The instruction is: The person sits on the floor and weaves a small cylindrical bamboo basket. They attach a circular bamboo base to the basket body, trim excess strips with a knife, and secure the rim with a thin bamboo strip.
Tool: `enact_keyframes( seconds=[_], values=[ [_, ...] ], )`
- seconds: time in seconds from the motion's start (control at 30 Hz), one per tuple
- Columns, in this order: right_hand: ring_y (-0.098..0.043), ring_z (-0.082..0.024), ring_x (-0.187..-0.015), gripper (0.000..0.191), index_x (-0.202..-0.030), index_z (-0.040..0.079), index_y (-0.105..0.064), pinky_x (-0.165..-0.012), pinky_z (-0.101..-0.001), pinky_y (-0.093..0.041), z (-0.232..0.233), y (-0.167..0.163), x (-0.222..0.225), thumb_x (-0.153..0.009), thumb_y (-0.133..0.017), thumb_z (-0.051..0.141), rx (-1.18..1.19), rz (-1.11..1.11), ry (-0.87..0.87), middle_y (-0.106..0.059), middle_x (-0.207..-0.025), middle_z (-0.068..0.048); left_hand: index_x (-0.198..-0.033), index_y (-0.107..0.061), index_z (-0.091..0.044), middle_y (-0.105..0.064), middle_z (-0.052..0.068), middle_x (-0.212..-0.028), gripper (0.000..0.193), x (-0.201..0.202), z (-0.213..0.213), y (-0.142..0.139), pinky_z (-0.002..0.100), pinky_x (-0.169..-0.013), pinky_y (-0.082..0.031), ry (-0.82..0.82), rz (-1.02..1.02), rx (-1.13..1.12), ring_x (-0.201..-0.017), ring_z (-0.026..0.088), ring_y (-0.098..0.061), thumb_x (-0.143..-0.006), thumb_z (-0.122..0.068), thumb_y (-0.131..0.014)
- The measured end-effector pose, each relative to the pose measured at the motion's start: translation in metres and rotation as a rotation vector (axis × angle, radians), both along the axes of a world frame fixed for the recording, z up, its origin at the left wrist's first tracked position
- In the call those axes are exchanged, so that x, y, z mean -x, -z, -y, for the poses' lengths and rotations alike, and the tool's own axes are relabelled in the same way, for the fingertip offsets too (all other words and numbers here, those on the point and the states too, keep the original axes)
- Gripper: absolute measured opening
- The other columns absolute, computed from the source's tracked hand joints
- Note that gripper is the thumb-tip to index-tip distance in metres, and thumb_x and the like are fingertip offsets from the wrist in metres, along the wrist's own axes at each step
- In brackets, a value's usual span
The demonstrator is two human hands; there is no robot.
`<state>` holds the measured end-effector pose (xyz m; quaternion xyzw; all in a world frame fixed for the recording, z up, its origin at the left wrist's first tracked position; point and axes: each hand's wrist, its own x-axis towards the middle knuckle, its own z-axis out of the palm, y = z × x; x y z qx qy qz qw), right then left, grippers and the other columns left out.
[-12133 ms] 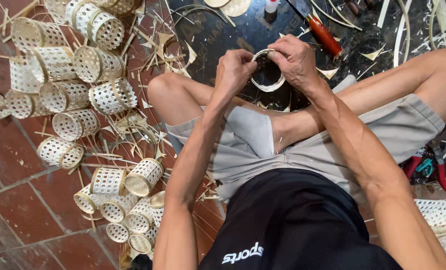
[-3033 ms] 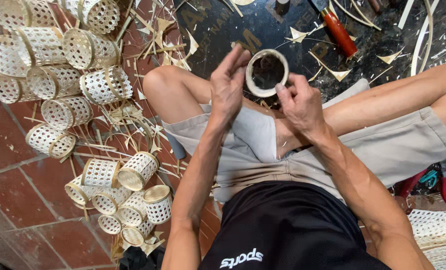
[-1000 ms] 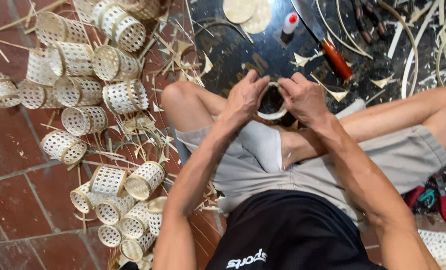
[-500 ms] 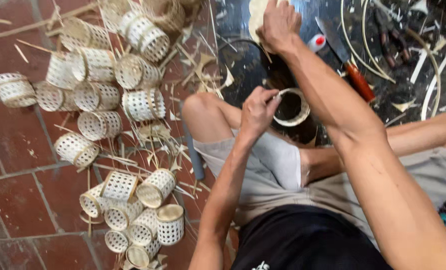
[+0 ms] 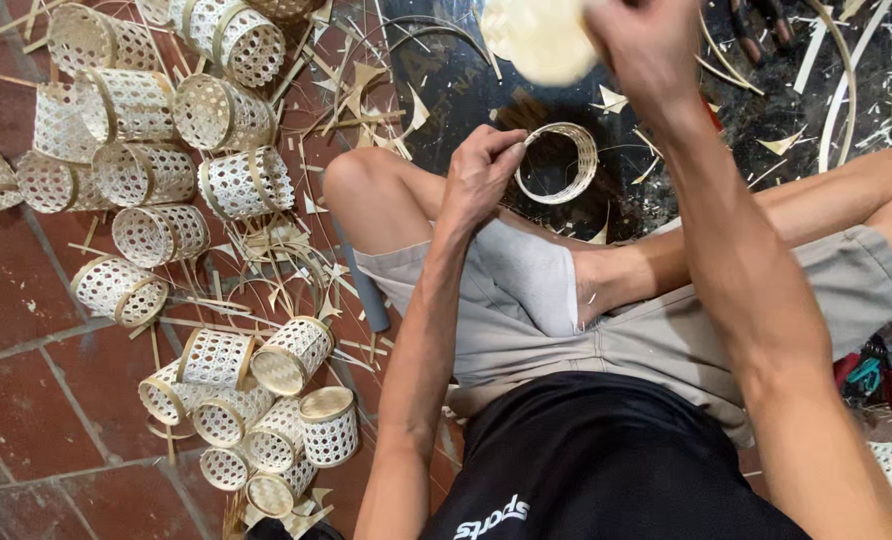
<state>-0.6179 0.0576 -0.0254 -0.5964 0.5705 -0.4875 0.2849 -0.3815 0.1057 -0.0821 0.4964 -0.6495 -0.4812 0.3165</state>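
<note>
My left hand [image 5: 481,175] pinches the rim of a thin bamboo ring [image 5: 558,163] and holds it above my crossed legs. My right hand [image 5: 644,42] is stretched out to the top of the view and grips a pale round woven disc [image 5: 536,38], lifted and blurred with motion. I sit cross-legged on the floor in grey shorts and a black shirt, with the ring over the dark mat in front of me.
Several small woven bamboo baskets [image 5: 216,110] lie at the upper left and another cluster [image 5: 266,410] at the lower left on the red brick floor. Bamboo strips and shavings [image 5: 846,90] litter the dark mat. Red-handled pliers [image 5: 881,375] lie by my right thigh.
My right hand let go of the ring, reached forward to the top of the view and picked up the round woven disc. My left hand kept the ring.
</note>
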Motion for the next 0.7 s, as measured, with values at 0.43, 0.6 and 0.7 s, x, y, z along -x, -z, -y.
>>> enact_keyframes(
  seconds=[0.43, 0.6, 0.7],
  values=[
    [-0.061, -0.006, -0.066, 0.020, -0.118, -0.005, -0.067, -0.056, -0.0208, -0.050, -0.143, 0.038, -0.039, -0.101, -0.072, 0.003, -0.246, 0.318, 0.194, -0.068, -0.091, -0.004, -0.113, -0.075, 0.005, -0.063, 0.003, -0.092, 0.029, -0.003, -0.002, 0.006, 0.026, -0.065, -0.053, 0.013, -0.184, -0.294, -0.076, 0.011, -0.064, -0.087, -0.008, -0.078],
    [-0.058, -0.005, -0.066, 0.022, -0.120, -0.005, -0.067, -0.056, -0.0213, -0.048, -0.147, 0.047, -0.044, -0.101, -0.076, 0.003, -0.228, 0.377, 0.194, -0.065, -0.089, -0.001, -0.114, -0.075, 0.004, -0.068, 0.003, -0.088, 0.030, -0.002, 0.002, 0.005, 0.026, -0.062, -0.054, 0.006, -0.230, -0.361, -0.071, 0.009, -0.064, -0.086, -0.006, -0.079],
    [-0.055, -0.004, -0.061, 0.027, -0.120, -0.005, -0.066, -0.049, -0.0205, -0.043, -0.143, 0.048, -0.042, -0.098, -0.079, 0.005, -0.283, 0.449, 0.194, -0.062, -0.083, 0.000, -0.113, -0.076, 0.004, -0.065, 0.003, -0.090, 0.029, -0.002, 0.000, -0.001, 0.026, -0.062, -0.053, 0.029, -0.190, -0.317, -0.072, 0.009, -0.064, -0.086, -0.006, -0.079]
  ],
)
